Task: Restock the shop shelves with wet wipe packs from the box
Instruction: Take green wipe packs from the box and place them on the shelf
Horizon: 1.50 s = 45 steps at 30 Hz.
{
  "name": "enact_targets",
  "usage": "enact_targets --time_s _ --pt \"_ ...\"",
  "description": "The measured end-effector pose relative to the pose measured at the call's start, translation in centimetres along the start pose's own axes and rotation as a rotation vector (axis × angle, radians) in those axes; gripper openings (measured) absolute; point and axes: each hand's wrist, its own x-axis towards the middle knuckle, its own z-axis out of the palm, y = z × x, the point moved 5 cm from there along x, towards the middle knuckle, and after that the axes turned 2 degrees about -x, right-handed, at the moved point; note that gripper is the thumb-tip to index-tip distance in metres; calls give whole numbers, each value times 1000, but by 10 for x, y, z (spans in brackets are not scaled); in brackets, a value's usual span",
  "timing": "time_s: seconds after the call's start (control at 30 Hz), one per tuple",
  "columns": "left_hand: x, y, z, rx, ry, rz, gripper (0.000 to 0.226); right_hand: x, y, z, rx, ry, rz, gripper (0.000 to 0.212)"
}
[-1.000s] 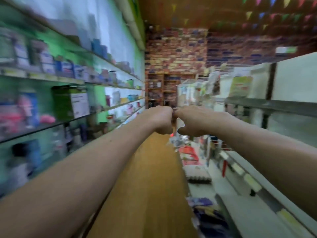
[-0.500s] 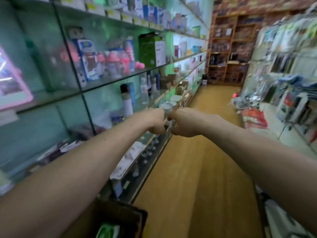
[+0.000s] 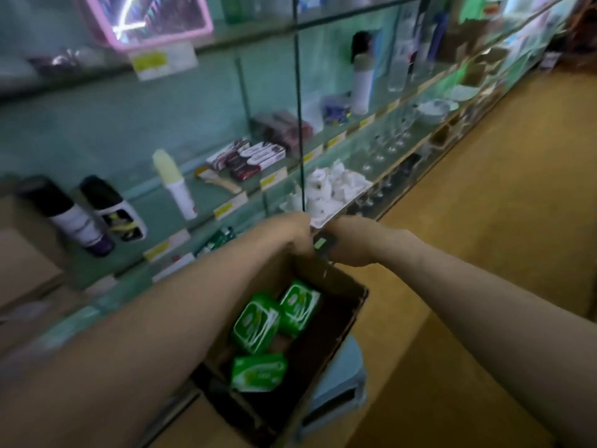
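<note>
An open cardboard box (image 3: 352,313) stands below my arms, and three green wet wipe packs lie inside it: one (image 3: 255,322) in the middle, one (image 3: 299,307) just beyond it, one (image 3: 258,371) nearest me. Above the box's far edge my left hand (image 3: 290,232) and my right hand (image 3: 355,244) meet with fingers curled. Together they pinch a small dark object with a green patch (image 3: 324,245). Neither hand touches a pack.
The box rests on a light blue stool (image 3: 342,376). Glass shelves (image 3: 226,205) along the left carry deodorant bottles (image 3: 106,211), toothpaste boxes (image 3: 248,156), white ceramic pieces (image 3: 336,185) and glasses. A wooden floor (image 3: 484,237) runs along the aisle on the right.
The view has swung down and left, from the aisle to the lower glass shelves and the box. My two fists stay pressed together in front of me throughout.
</note>
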Motion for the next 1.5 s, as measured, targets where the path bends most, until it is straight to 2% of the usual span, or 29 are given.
enact_targets --time_s 0.13,0.23,0.27,0.37,0.47,0.57,0.67,0.77,0.83,0.9,0.97,1.03,1.17,1.37,1.5 --pt "2 -50 52 -97 -81 -134 31 27 -23 57 -11 -125 -78 26" --pt "4 -84 96 -107 -148 -243 63 42 -35 97 2 -244 -137 36" --pt "4 -95 108 -121 -155 -271 66 45 -39 108 19 -270 -143 40" --pt "4 -120 141 -183 -216 -319 50 54 -50 140 78 -317 -130 45" --pt "1 -135 171 -230 -266 -359 47 59 -66 178 119 -370 -144 43" --pt "3 -147 195 -286 -234 -420 51 61 -83 216 129 -408 -161 46" --pt "12 -152 202 -297 -107 -452 64 58 -97 247 100 -425 -160 62" --pt "21 -144 204 -129 -36 -389 83 55 -110 268 49 -438 -163 81" --pt "29 -130 204 96 -5 -242 89 53 -117 278 1 -467 -157 90" --pt "38 -115 206 295 -70 -57 95 54 -120 282 -30 -484 -134 94" --pt "45 -108 210 403 -204 38 102 55 -122 282 -35 -479 -129 92" --pt "50 -107 209 452 -274 39 97 56 -122 281 -9 -460 -135 87" --pt "59 -100 201 603 -308 51 76 55 -121 281 -24 -401 -131 76" --pt "69 -93 193 715 -371 63 75 59 -120 279 -189 -295 -168 68" --pt "73 -92 193 755 -433 41 72 60 -116 281 -181 -264 -221 68"
